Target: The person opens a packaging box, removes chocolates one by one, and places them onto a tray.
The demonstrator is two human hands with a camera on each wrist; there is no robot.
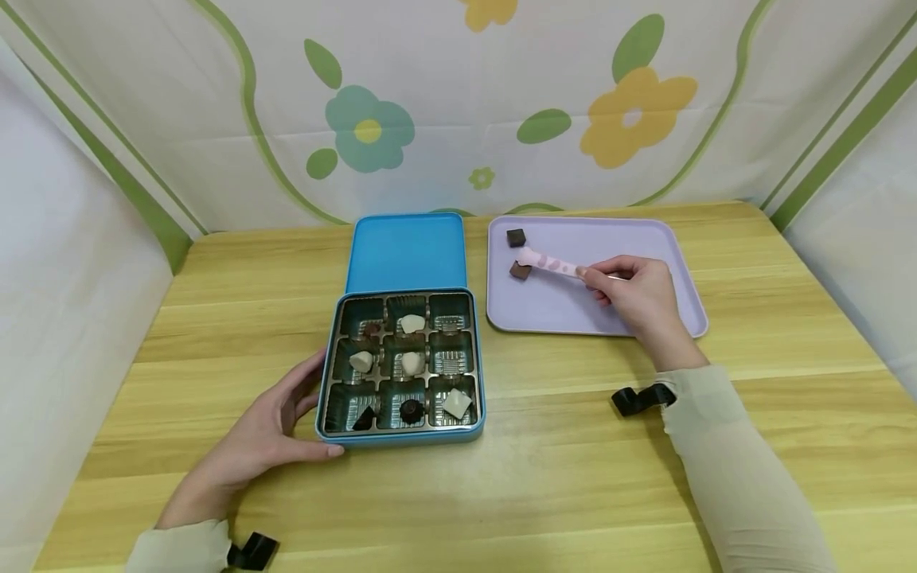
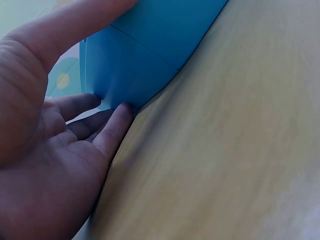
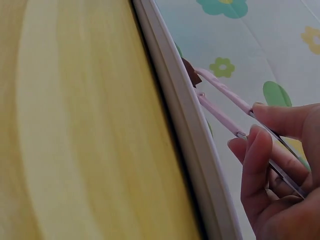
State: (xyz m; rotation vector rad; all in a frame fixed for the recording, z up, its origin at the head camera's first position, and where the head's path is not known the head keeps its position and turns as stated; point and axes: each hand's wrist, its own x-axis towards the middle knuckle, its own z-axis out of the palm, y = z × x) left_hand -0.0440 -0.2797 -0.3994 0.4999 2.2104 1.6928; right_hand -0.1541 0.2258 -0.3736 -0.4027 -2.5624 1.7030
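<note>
From the head view, the left hand [image 1: 261, 434] lay open against the blue tin [image 1: 401, 366], steadying it on the table [image 1: 573, 477]. The right hand [image 1: 637, 294] pinched pink tongs [image 1: 552, 263] around a brown chocolate [image 1: 520, 270] on the lilac tray [image 1: 688, 310].

At the left wrist, straight fingers [image 2: 112, 127] touched the tin's corner.

At the right wrist, fingers [image 3: 257, 150] squeezed the tongs.

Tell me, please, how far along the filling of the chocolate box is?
Seven of nine cells in the blue box hold chocolates. The right hand holds pink tongs at one brown chocolate on the purple tray; another waits. The left hand steadies the box.
</note>
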